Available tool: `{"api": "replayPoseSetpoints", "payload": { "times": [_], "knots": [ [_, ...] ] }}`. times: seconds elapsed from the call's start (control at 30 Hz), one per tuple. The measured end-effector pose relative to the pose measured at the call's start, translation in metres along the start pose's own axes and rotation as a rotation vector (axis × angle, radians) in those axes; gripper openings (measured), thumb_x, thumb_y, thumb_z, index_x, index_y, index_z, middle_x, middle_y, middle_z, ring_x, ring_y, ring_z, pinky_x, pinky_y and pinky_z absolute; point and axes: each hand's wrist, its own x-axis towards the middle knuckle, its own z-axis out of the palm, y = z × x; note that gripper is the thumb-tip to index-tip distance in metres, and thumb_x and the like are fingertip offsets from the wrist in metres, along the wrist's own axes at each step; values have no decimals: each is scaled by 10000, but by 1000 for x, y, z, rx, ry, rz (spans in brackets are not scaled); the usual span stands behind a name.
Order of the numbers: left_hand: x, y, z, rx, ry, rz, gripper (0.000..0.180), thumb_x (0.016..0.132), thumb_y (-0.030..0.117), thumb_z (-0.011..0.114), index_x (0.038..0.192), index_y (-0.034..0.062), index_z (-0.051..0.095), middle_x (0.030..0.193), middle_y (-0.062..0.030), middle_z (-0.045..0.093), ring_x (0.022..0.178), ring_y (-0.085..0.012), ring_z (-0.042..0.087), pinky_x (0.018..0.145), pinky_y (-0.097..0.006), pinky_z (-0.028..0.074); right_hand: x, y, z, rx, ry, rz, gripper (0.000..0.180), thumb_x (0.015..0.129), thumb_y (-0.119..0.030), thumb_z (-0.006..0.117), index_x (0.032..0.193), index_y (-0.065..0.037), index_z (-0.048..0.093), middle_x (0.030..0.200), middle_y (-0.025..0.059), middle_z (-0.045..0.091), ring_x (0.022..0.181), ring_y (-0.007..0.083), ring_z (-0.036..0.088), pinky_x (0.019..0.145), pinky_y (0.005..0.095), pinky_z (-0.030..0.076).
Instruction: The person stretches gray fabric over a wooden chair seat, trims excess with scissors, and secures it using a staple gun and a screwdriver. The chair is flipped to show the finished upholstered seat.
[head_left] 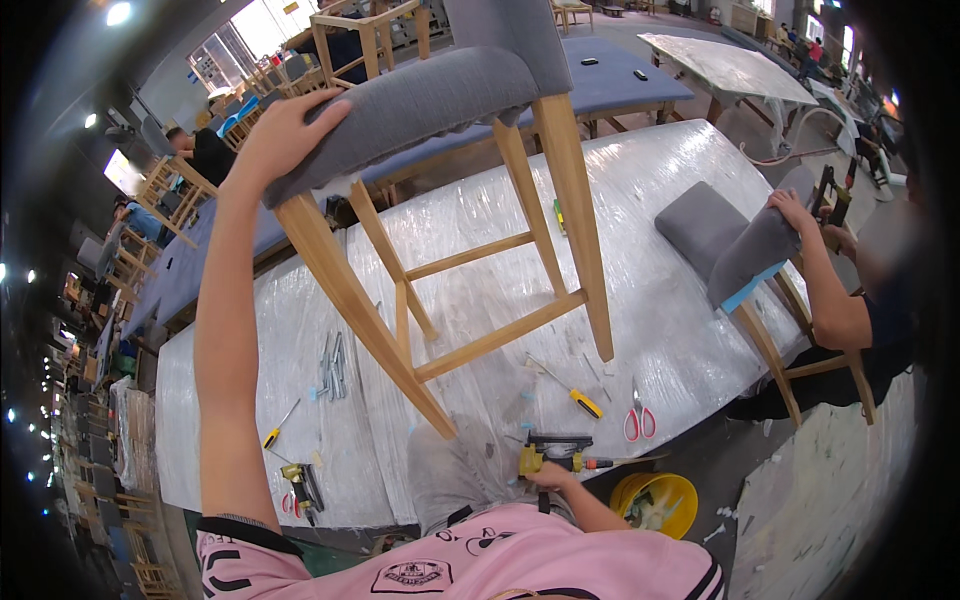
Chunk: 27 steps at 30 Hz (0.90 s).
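A chair [430,95] with a grey fabric seat and light wooden legs is tilted in front of me, its legs over the plastic-wrapped table [650,250]. My left hand [285,140] grips the seat's left end, fingers and thumb over the fabric. Along the seat's lower edge the cloth looks gathered. Low in front of my body, my right hand [552,478] is closed round the handle of a staple gun [550,457], brass-coloured and black, with an orange-red fitting at its right end. The staple gun is apart from the chair.
On the table lie yellow-handled screwdrivers [585,403], red-handled scissors [640,422], several metal strips [332,368] and another staple gun [300,488]. A yellow bucket [655,505] stands beside the table. At right, a co-worker's hand [790,208] rests on another grey chair [745,245].
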Motion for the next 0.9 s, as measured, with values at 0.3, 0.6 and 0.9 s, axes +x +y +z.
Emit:
{"api": "replayPoseSetpoints", "payload": {
  "times": [0.3, 0.6, 0.9],
  "knots": [
    [-82, -4, -19, -351, 122, -95, 496, 951, 444, 702, 1292, 84, 725, 1208, -154, 753, 1120, -233, 705, 1009, -339, 498, -188, -288, -354, 204, 1117, -794, 378, 1024, -282, 624, 1259, 5, 693, 1036, 162, 769, 1012, 259, 729, 893, 376, 538],
    [-71, -26, -47, -690, -146, -150, 419, 1025, 369, 649, 1211, 6, 747, 1123, -108, 768, 1038, -182, 705, 952, -314, 540, -314, -466, -437, 249, 1502, -1365, 581, 1043, -293, 639, 1520, -26, 441, 1456, 195, 555, 1347, 272, 535, 1123, 373, 406],
    [-119, 1, -9, -446, -220, -142, 725, 948, 641, 541, 1504, 177, 564, 1658, -125, 371, 1560, -315, 272, 1260, -511, 206, -342, -513, -394, 145, 1781, -1130, 928, 977, -600, 631, 1559, 41, 297, 1533, 286, 430, 1443, 388, 428, 1191, 448, 327]
  ]
}}
